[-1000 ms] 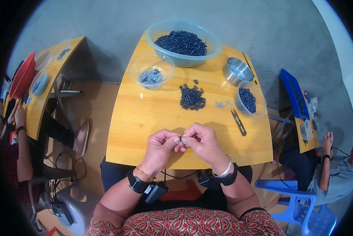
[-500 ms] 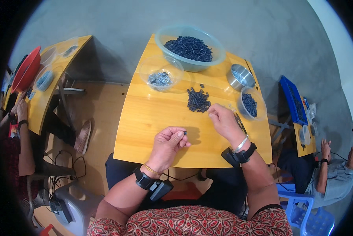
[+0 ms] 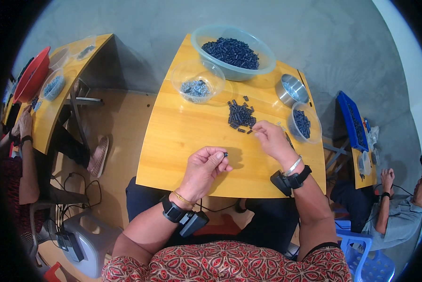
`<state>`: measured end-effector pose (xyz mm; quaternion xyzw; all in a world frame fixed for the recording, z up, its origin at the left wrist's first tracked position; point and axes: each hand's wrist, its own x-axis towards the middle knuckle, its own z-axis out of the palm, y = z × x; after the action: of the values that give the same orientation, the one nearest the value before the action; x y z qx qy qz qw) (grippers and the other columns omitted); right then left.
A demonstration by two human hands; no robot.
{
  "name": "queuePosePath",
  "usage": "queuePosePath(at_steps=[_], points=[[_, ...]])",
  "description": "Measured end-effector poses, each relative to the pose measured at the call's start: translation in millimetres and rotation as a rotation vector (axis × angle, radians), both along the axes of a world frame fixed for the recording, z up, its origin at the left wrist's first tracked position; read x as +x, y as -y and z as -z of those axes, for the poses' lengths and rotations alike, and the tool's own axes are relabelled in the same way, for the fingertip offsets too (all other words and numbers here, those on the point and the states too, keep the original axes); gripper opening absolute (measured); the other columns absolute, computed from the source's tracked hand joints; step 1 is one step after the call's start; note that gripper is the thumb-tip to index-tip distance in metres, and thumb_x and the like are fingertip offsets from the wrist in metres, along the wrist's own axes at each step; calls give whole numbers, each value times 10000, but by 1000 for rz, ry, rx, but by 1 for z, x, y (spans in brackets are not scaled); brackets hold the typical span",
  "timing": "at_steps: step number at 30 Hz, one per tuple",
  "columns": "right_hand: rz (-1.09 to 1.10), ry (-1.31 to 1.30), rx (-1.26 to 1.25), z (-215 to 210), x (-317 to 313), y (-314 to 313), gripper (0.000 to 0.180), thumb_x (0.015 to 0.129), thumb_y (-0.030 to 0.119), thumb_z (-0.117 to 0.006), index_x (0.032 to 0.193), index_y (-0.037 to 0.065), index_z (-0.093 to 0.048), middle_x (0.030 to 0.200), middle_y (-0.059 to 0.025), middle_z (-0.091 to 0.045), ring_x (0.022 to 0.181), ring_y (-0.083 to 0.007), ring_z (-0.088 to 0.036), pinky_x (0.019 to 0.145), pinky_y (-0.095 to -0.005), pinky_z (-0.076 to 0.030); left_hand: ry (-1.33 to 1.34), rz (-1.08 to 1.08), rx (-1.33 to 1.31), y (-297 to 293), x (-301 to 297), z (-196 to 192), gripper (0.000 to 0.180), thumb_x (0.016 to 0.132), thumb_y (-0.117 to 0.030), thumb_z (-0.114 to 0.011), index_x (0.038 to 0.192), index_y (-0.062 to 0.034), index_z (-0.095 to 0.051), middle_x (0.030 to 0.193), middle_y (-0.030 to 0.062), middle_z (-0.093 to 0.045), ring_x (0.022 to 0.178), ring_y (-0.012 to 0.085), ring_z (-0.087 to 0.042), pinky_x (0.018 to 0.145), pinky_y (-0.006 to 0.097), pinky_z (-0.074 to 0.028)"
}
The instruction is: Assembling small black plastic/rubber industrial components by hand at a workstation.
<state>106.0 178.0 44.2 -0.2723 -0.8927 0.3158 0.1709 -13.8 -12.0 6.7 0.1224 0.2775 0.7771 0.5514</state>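
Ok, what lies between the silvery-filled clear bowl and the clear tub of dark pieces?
In the head view, a loose pile of dark pieces, then small silvery bits nearer the tub.

A red basin (image 3: 36, 77) sits on the left table (image 3: 55, 113); a blue chair (image 3: 379, 267), probably plastic, stands lower right.
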Motion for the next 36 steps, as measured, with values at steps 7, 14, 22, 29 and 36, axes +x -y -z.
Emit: queuePosePath(at_steps=[7, 14, 22, 29, 36], points=[[-91, -17, 136, 0, -6, 4, 131, 750, 2, -581, 877, -1, -547, 667, -111, -560, 591, -160, -535, 570, -261, -433, 16, 0, -13, 1, 2, -3, 128, 876, -66, -506, 961, 16, -553, 737, 54, -551, 645, 109, -515, 699, 301, -513], [-135, 87, 292, 7, -12, 5, 88, 737, 35, -583, 784, -5, -520, 690, -170, -546, 638, -313, -544, 574, -344, -427, 24, 34, 12, 2, 0, -1, 145, 881, -84, -503, 974, 17, -550, 737, 52, -547, 648, 111, -517, 705, 301, -514], [-44, -68, -95, -12, 0, 37, 52, 828, 53, -525, 833, 13, -492, 651, -55, -526, 588, -130, -518, 539, -254, -418, 61, 44, -2, 3, -2, -3, 156, 886, -91, -496, 993, 10, -548, 746, 48, -553, 650, 111, -526, 728, 317, -521], [-172, -561, -1017, 1, -2, 74, 87, 876, 99, -522, 852, 27, -479, 681, -10, -495, 569, -80, -452, 512, -220, -389, 54, 44, -31, 1, -1, -3, 158, 890, -106, -491, 983, 5, -552, 750, 44, -564, 647, 114, -544, 702, 311, -529], [-162, -633, -1213, 9, -7, 82, 100, 872, 119, -536, 847, 29, -499, 643, -8, -478, 555, -70, -410, 522, -216, -377, 17, 53, 23, 1, -1, -2, 168, 892, -129, -495, 959, 8, -565, 707, 45, -539, 638, 122, -537, 662, 294, -525]])
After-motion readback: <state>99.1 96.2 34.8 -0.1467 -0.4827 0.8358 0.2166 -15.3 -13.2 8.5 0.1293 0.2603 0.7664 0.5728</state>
